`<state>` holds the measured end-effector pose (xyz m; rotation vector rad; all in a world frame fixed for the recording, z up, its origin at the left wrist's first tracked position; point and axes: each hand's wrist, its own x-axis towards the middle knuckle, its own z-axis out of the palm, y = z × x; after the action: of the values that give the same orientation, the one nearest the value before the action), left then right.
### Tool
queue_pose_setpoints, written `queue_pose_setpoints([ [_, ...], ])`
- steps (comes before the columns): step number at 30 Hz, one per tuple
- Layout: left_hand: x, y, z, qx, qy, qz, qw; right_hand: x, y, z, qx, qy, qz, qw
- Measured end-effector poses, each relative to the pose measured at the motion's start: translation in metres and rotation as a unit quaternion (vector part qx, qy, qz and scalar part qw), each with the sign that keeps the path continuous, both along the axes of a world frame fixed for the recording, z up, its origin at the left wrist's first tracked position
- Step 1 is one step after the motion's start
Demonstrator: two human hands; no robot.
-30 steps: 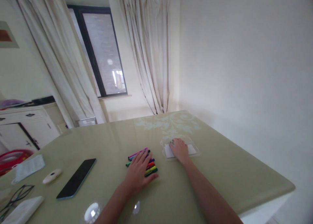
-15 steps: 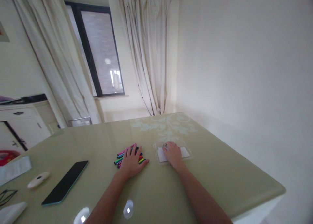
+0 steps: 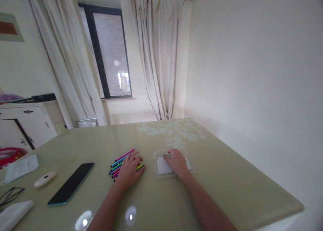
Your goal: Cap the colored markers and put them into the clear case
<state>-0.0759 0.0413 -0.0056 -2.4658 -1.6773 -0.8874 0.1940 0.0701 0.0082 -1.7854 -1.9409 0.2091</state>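
Several coloured marker pens (image 3: 119,161) lie side by side on the pale green glass-topped table (image 3: 227,184). My left hand (image 3: 129,170) lies flat on top of them, fingers spread, covering their right ends. To the right sits a clear plastic case (image 3: 159,167) with a white card inside. My right hand (image 3: 177,163) rests on that case, fingers stretched forward over its lid.
A black phone (image 3: 71,183) lies left of the pens. Further left are a white oval object (image 3: 45,179), a folded paper (image 3: 21,167), glasses (image 3: 10,195) and a white item (image 3: 13,215). The table's right edge (image 3: 290,207) drops off near the wall. A white cabinet (image 3: 27,123) stands behind.
The view has shifted slightly; both hands stay on the pens and the case. The left hand has slid a little over the pens, which now stick out further to the left.
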Motion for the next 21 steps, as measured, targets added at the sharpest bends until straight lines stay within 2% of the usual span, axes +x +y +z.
queue_pose_setpoints([
  [4, 0.009, -0.002, 0.001, -0.017, -0.054, -0.039, 0.998, 0.006, 0.002, 0.0, -0.003, -0.003, -0.014, 1.0],
  [8, 0.016, -0.007, 0.006, -0.029, -0.107, -0.052, 0.992, 0.009, 0.003, -0.002, -0.002, -0.014, -0.019, 1.0],
  [12, 0.022, -0.004, 0.016, -0.053, -0.208, -0.051, 0.975, 0.008, 0.001, -0.002, -0.003, -0.022, -0.021, 1.0],
  [15, 0.024, 0.002, 0.024, -0.091, -0.311, -0.047, 0.945, 0.008, -0.002, 0.003, 0.006, -0.025, -0.025, 0.999],
  [18, 0.026, 0.004, 0.027, -0.136, -0.405, -0.053, 0.903, 0.005, -0.005, 0.013, 0.056, -0.006, -0.019, 0.998],
  [21, 0.031, 0.0, 0.027, -0.171, -0.467, -0.063, 0.865, -0.006, -0.009, 0.022, 0.094, 0.114, 0.056, 0.987],
])
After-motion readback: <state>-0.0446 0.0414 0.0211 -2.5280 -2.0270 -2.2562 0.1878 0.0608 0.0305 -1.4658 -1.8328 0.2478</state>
